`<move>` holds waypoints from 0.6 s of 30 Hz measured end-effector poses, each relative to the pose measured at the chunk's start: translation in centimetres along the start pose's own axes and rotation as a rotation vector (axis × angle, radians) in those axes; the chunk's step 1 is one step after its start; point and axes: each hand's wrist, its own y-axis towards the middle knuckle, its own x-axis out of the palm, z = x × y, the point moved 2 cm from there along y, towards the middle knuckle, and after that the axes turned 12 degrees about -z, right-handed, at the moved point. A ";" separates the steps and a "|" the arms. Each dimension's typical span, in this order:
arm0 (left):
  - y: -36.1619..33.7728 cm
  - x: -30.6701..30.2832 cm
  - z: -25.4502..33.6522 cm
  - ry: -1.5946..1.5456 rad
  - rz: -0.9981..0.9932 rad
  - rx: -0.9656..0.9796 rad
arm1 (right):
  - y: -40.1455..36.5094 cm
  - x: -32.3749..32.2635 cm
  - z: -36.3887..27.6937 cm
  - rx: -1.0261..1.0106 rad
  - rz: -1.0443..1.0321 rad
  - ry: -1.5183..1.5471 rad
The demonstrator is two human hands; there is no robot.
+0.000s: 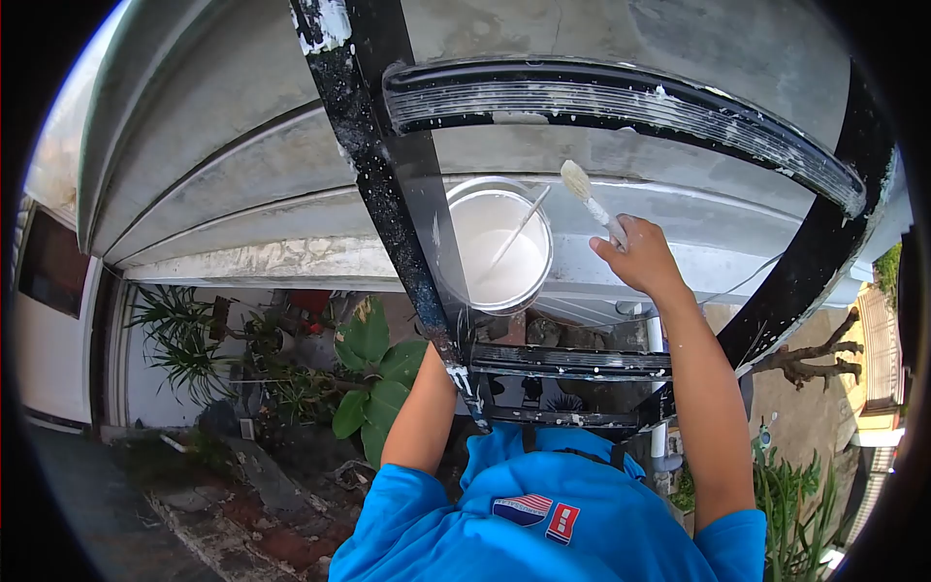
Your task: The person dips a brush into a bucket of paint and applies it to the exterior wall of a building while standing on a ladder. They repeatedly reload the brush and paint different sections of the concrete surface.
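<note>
My right hand (pixel 640 254) is closed around the handle of a paintbrush (pixel 588 197), its pale bristles pointing up and to the left. A bucket of white paint (pixel 490 242) sits partly behind the rail of a black ladder (pixel 388 194). A thin stick (pixel 521 226) leans in the paint against the bucket's rim. My left forearm (pixel 424 412) reaches up to the ladder rail, which hides my left hand; what it touches cannot be made out. The brush is right of the bucket and apart from it.
Paint-spattered ladder rungs (pixel 621 97) cross above and below the bucket. Behind them is a grey concrete wall (pixel 262 145) with a ledge (pixel 320 257). Far below lie leafy plants (pixel 369 339) and rubble (pixel 281 504). A bare branch (pixel 815 354) is at right.
</note>
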 end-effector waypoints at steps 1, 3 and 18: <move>0.1 0.1 -0.2 0.005 -0.001 0.003 | 0.0 -0.1 0.0 -0.001 -0.002 -0.006; 0.1 0.1 -0.4 0.015 -0.005 0.007 | 0.2 -0.1 0.3 0.017 0.029 -0.011; 3.3 -1.6 3.8 0.252 -0.083 0.063 | 0.2 -0.4 0.7 0.096 0.166 0.173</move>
